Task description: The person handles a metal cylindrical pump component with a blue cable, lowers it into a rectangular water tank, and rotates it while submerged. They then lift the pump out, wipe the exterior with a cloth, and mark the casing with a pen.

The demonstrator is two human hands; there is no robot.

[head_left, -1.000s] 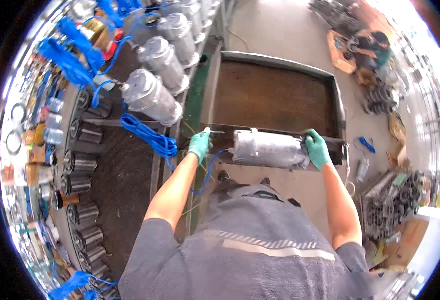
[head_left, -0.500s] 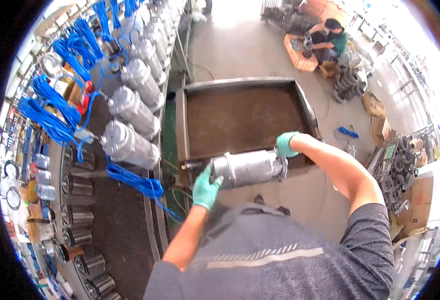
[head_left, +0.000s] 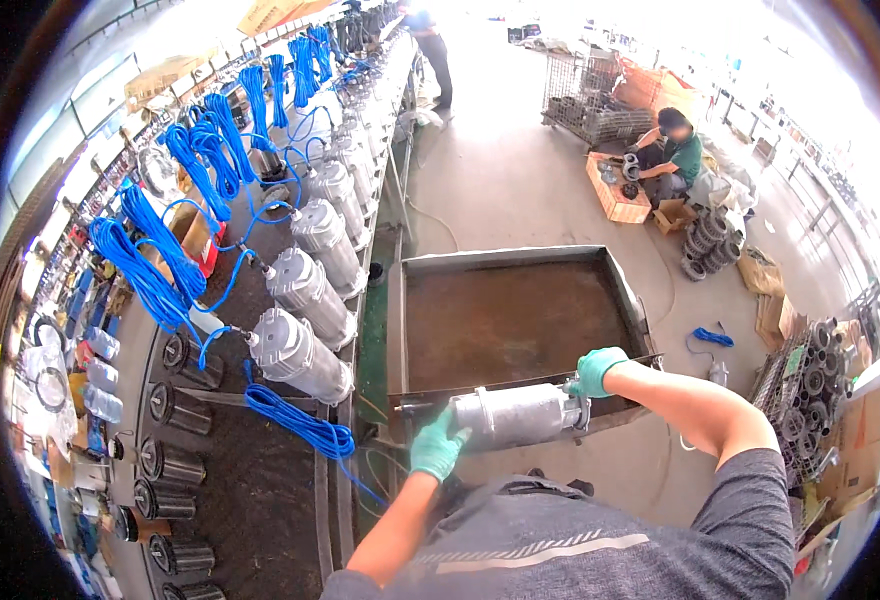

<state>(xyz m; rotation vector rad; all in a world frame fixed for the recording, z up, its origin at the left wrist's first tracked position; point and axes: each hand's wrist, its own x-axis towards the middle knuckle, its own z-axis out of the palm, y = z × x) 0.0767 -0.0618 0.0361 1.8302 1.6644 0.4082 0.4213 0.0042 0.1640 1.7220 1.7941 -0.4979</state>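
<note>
A silver cylindrical pump body lies on its side along the near rim of a rectangular metal tank with brown liquid or a rusty bottom inside. My left hand, in a green glove, is closed around the pump body's left end, thumb on top. At its right end, my gloved right hand grips the flanged end from above; the fingertips are partly hidden. A thin dark rod shows at the left end.
On the left bench, silver pump bodies stand in a row with blue cable coils. Several dark motor parts line its outer side. A co-worker sits by an orange crate. Metal rings fill a wire cage at right.
The view has tilted upward, so the tank, bench and pump body appear lower in the picture. Both hands keep hold of the pump body, which stays at the tank's near side.
</note>
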